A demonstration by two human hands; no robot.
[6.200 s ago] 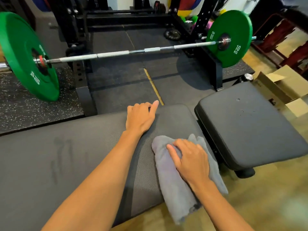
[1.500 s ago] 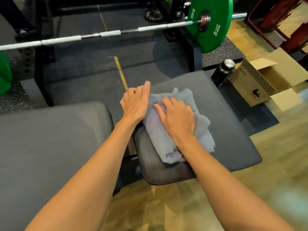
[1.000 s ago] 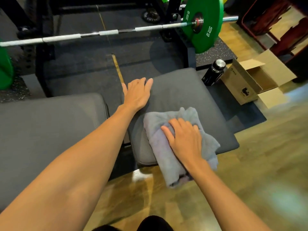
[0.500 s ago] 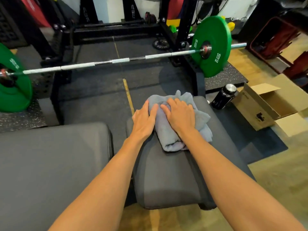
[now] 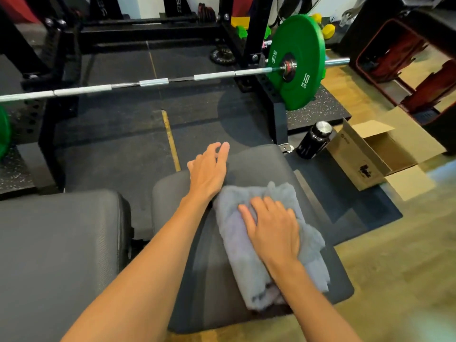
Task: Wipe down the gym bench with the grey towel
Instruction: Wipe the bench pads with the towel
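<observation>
Left hand (image 5: 208, 172): flat, fingers spread and apart, palm down on the far left part of the seat pad (image 5: 259, 164); fingertips reach past the pad's far edge; heel of the hand touches the towel's far left corner.
Right hand (image 5: 272, 229): flat and open, fingers slightly spread, pressed on top of the towel; it grips nothing, only pushes down.
Back pad (image 5: 56, 248): long dark pad filling the lower left; a narrow gap parts its right end from the seat pad.
Towel (image 5: 237, 245): grey, folded and bunched, on the middle of the seat pad, running from mid-pad to the near edge; its near end overhangs that edge a little; its right side lies close to the pad's right edge.
Barbell (image 5: 153, 83): across the far floor, beyond the bench, resting on a black rack (image 5: 256, 28).
Plate (image 5: 296, 62): green, marked 10 KG, on the bar's right end; a sliver of another green plate at the left border.
Bottle (image 5: 313, 140): black with a silver cap, standing on the mat just beyond the seat pad's far right corner.
Box (image 5: 357, 154): open cardboard, just right of the bottle, touching or nearly so.
</observation>
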